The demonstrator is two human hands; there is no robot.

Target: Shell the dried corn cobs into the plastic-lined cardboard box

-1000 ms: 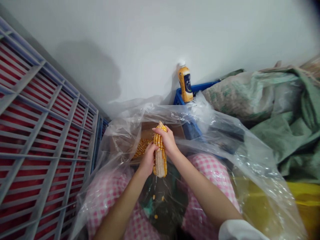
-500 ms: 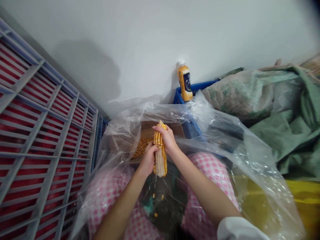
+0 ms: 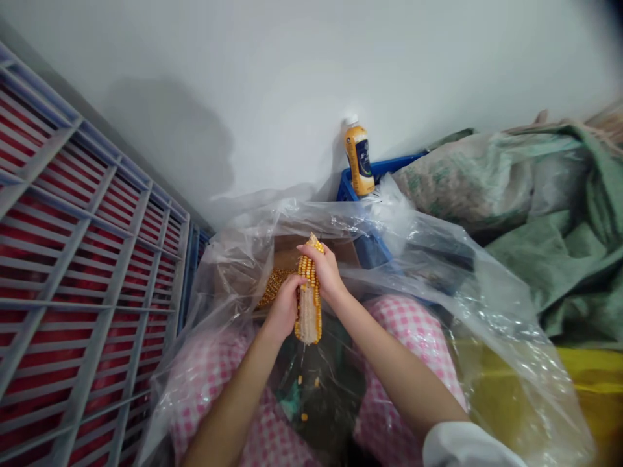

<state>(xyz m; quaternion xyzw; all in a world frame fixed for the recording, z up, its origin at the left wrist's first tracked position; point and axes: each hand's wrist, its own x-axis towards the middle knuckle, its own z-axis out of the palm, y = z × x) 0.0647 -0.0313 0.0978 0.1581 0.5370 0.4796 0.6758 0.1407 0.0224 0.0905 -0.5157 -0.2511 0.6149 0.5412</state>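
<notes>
Between my hands is an ear of corn (image 3: 308,318), pointed end away from me. Its near half shows a bare pale strip of cob, with yellow kernels along the edges and over the far half. My right hand (image 3: 327,271) wraps the far end, thumb across the top. My left hand (image 3: 288,303) grips the left side, its thumb pressing at the border between kernels and bare cob. Loose corn kernels (image 3: 277,285) lie heaped beyond my left hand, inside a clear plastic bag (image 3: 228,259). A few single kernels rest on the plastic nearer me.
A grey-blue slatted crate (image 3: 97,259) with red behind its slats rises at left. A blue basket (image 3: 372,243) stands beyond the bag, with an orange drink bottle (image 3: 360,159) on its rim. Green-grey sacks (image 3: 535,188) pile at right, above yellow material (image 3: 594,383).
My left thumb has shifted slightly up along the cob and lies flatter across it. The ear's near end has swung a little to the left. My right hand keeps its hold.
</notes>
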